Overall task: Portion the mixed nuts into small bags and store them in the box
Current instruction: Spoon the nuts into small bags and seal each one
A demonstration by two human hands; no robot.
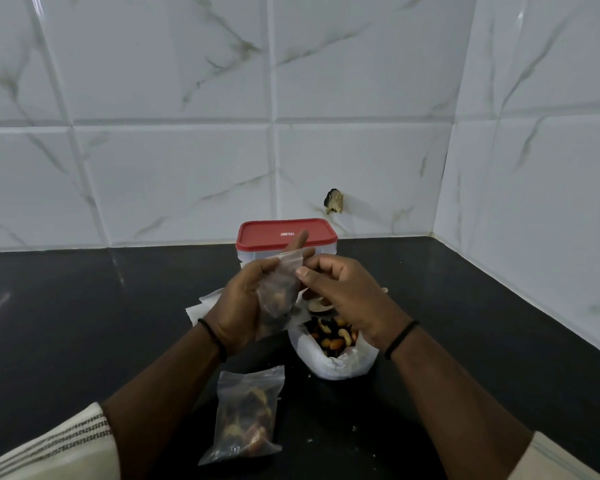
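My left hand (238,306) grips a small clear bag (278,296) partly filled with mixed nuts, held above the counter. My right hand (340,292) pinches the bag's top edge near its opening. Below them stands a large white bag of mixed nuts (333,344), open at the top. A filled small bag (246,415) lies flat on the counter nearer to me. The box (286,239), clear with a red lid on, stands behind my hands by the wall.
A wooden spoon (321,304) lies partly hidden behind my right hand. White paper or empty bags (205,304) lie under my left hand. The black counter (84,323) meets tiled walls at the back and right. Crumbs dot the counter near me.
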